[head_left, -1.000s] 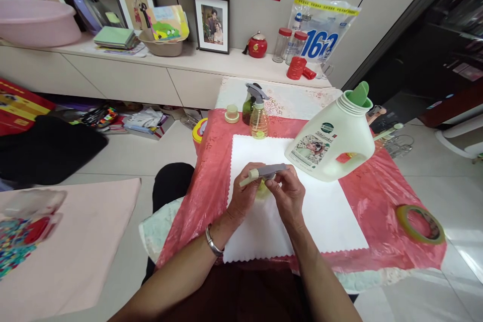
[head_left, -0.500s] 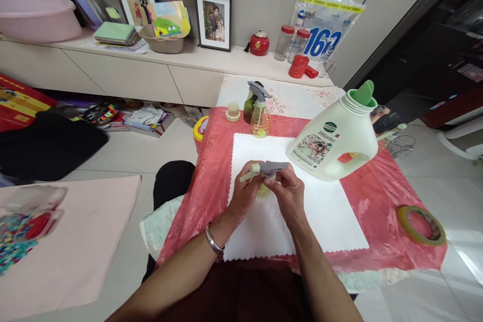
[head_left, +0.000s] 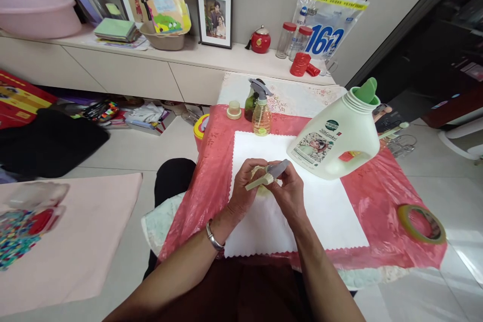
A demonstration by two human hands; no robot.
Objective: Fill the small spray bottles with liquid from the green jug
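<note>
Both hands meet over the white scalloped sheet (head_left: 320,221) around a small spray bottle (head_left: 278,168). Its grey and cream spray head is on top, and a yellowish body shows only in slivers below. My left hand (head_left: 243,186), with a silver bangle at the wrist, is closed around its left side. Fingers of my right hand (head_left: 291,191) grip the grey head from the right. Beyond them stand another spray bottle (head_left: 261,119), amber and ribbed, and a dark green bottle (head_left: 250,105) partly behind it. A big pale-green detergent jug (head_left: 324,136) stands to the right.
A cream cap (head_left: 234,109) sits on the red plastic cover (head_left: 204,171) at the back left. Tape (head_left: 420,224) lies at the right. Behind, a long cabinet (head_left: 132,70) holds frames, jars and a basin. A pink surface (head_left: 86,241) with colourful small pieces is at left.
The spray head has turned in my hands: its cream nozzle end has swung from the left toward me. My hands stay in about the same place.
</note>
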